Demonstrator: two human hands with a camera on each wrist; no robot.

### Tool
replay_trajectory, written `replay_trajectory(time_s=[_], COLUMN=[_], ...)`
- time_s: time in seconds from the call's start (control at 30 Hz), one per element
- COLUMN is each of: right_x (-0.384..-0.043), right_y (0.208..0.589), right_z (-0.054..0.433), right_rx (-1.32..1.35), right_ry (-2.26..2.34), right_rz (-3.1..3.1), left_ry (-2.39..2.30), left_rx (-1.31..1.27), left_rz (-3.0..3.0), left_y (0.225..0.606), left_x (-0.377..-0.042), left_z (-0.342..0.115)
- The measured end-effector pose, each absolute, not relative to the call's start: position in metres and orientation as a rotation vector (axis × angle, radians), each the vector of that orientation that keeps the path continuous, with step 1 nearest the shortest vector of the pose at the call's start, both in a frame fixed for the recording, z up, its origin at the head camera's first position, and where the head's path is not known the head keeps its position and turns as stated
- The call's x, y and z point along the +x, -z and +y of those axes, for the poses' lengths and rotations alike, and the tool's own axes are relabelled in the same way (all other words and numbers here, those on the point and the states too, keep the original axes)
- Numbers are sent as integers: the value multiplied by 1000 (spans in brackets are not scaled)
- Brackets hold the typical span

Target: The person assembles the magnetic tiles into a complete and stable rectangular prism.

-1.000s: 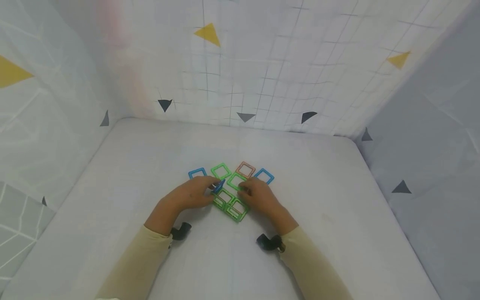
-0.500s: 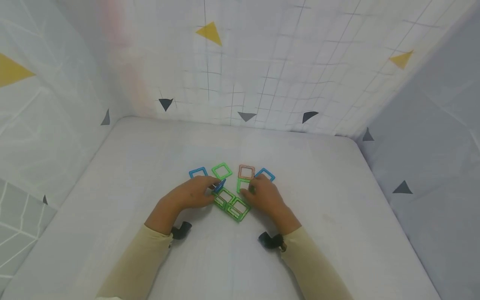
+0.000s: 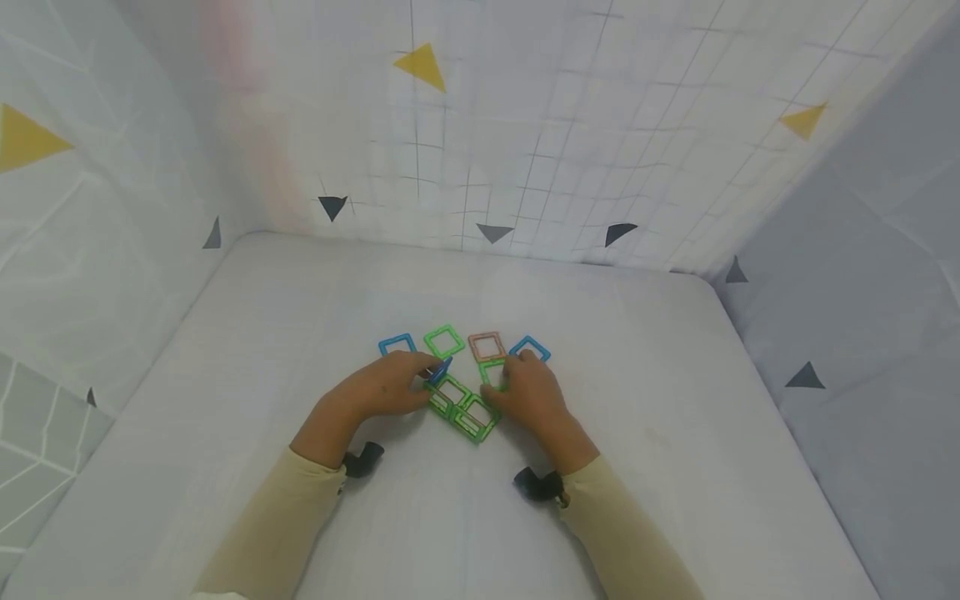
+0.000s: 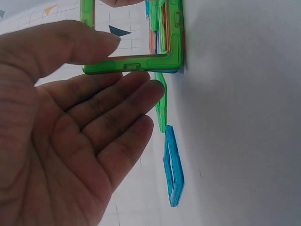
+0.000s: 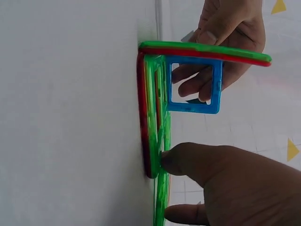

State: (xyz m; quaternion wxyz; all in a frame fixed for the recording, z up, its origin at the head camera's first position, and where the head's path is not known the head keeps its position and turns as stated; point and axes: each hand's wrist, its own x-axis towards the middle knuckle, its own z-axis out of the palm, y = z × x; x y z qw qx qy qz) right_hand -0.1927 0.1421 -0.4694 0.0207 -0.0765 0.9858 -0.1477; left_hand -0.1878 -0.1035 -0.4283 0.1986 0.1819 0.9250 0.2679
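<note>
My left hand (image 3: 386, 385) pinches an upright green-and-red square magnetic tile (image 4: 127, 63) between thumb and fingers. Beside it stands a blue square tile (image 5: 217, 89), edge-on in the head view. These join a group of green tiles (image 3: 480, 427), partly flat and partly standing. With thumb and a finger, my right hand (image 3: 531, 392) holds a flat green square tile (image 3: 483, 377) just right of the group; the palm hides part of it. An orange square tile (image 3: 486, 335) touches the far edge of that green tile.
Around the group lie a blue tile (image 3: 395, 338) at left, a light green tile (image 3: 431, 342) at the far side and another blue tile (image 3: 534, 340) beyond the right fingers. White patterned cloth walls (image 3: 525, 150) enclose the white table (image 3: 465, 533) at back and sides.
My right hand has turned the flat green tile and shifted it rightward, nearer the table; the orange tile has turned with it. The left hand has stayed in place.
</note>
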Motion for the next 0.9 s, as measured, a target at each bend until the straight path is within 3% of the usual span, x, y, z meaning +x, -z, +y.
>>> replay_trajectory(time_s=[0.43, 0.9], right_x=[-192, -184], right_y=[446, 425], right_z=[149, 152], right_rx=[-194, -316], right_ry=[499, 379], right_rz=[2915, 2939], left_ry=[-730, -730], left_rx=[474, 453], left_rz=[2582, 2571], left_y=[426, 429], left_x=[-187, -190], left_z=[-103, -104])
